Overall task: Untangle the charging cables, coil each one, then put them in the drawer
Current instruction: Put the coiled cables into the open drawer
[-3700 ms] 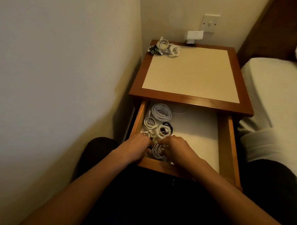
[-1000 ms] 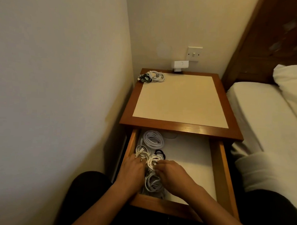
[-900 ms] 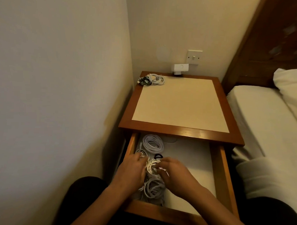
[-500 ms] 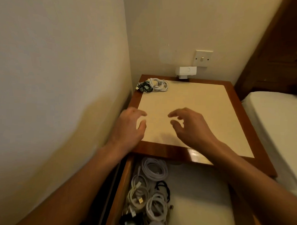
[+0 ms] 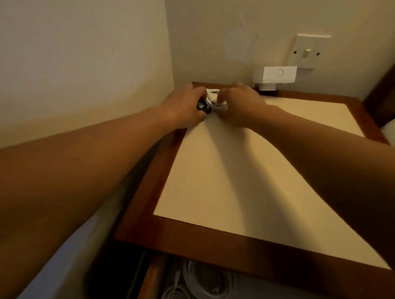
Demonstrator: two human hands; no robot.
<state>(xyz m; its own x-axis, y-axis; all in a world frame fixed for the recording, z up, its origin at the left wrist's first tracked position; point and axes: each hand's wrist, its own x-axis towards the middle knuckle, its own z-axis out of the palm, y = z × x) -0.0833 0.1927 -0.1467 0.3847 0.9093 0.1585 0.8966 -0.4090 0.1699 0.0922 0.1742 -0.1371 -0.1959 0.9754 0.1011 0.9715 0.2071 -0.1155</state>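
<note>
A small tangle of white and black charging cables (image 5: 210, 96) lies at the back left corner of the wooden nightstand (image 5: 189, 235). Both my arms reach across the top to it. My left hand (image 5: 187, 105) grips the dark part of the bundle, fingers curled round it. My right hand (image 5: 239, 105) pinches the white cables from the right side. Most of the tangle is hidden between my hands. Below the nightstand's front edge the drawer (image 5: 150, 282) stands open, with coiled white cables (image 5: 206, 284) inside at its left.
A white wall runs close along the left side. On the back wall sit a light switch (image 5: 307, 51) and a white plug-in adapter (image 5: 278, 75). A bed edge (image 5: 394, 130) shows at the far right. The nightstand's cream top (image 5: 247, 180) lies bare under my arms.
My hands left the coils in the drawer, rose over the nightstand top, and now reach the back left corner and take hold of the cable tangle. The view has leaned forward.
</note>
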